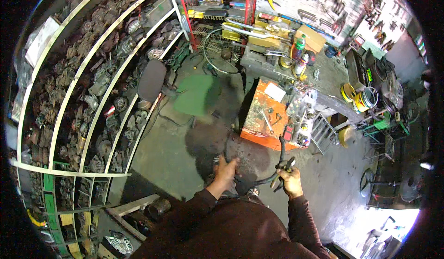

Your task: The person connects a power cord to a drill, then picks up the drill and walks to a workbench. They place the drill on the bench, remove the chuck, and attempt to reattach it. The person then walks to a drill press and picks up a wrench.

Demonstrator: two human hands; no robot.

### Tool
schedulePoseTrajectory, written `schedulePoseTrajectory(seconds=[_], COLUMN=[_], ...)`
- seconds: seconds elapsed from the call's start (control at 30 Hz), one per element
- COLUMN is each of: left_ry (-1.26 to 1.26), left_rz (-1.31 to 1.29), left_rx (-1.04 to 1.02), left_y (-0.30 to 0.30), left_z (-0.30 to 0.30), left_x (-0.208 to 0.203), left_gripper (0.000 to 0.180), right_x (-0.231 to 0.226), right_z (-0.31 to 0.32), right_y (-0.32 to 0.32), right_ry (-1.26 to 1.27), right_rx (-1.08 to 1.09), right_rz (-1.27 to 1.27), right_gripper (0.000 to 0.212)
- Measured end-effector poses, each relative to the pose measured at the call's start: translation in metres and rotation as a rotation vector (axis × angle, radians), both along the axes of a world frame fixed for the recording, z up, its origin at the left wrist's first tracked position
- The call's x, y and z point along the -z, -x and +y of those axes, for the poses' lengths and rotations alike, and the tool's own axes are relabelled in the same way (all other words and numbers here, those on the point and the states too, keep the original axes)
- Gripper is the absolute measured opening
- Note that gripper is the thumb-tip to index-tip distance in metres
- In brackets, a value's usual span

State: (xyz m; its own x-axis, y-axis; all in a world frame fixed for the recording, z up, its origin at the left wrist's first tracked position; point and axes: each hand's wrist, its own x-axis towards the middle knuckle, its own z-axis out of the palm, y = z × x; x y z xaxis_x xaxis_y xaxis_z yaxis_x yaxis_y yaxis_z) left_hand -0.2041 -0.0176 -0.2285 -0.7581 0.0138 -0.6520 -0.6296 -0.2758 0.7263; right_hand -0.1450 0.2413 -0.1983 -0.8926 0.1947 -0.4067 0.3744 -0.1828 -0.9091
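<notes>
My left hand [225,173] is low in the middle of the head view, its fingers curled around a dark, thin length of black cable. A thicker stretch of black cable [264,182] runs between my two hands. My right hand [291,181] is closed on this cable together with a dark hand tool that looks like pliers [279,183]. From the right hand a loose end of cable rises toward the front edge of an orange workbench [252,113]. The exact grip of my left fingers is partly hidden.
Racks heaped with greasy metal parts [99,81] fill the left side. A stool with a dark seat [151,80] stands beside them. Wrenches [267,121] lie on the orange bench; behind it, a grey workbench [323,81] carries bottles and cans. Tools hang on the back wall.
</notes>
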Motion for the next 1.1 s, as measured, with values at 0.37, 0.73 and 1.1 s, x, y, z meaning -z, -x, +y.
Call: schedulePoseTrajectory(seconds=[0.37,0.73,1.1], left_ry=[0.101,0.291,0.209], left_rz=[0.116,0.205,0.315], left_rx=[0.443,0.184,0.233], left_y=[0.138,0.257,0.382], left_z=[-0.179,-0.238,-0.252], left_x=[0.009,0.007,-0.024], left_gripper=[0.043,0.024,0.024], right_x=[-0.005,-0.038,-0.009], right_z=[-0.185,-0.291,-0.255], right_y=[0.176,0.307,0.514], right_ry=[-0.843,-0.564,0.211], right_rx=[-0.796,-1.178,-0.521], right_rz=[0.413,0.556,-0.340], right_gripper=[0.036,0.046,0.038])
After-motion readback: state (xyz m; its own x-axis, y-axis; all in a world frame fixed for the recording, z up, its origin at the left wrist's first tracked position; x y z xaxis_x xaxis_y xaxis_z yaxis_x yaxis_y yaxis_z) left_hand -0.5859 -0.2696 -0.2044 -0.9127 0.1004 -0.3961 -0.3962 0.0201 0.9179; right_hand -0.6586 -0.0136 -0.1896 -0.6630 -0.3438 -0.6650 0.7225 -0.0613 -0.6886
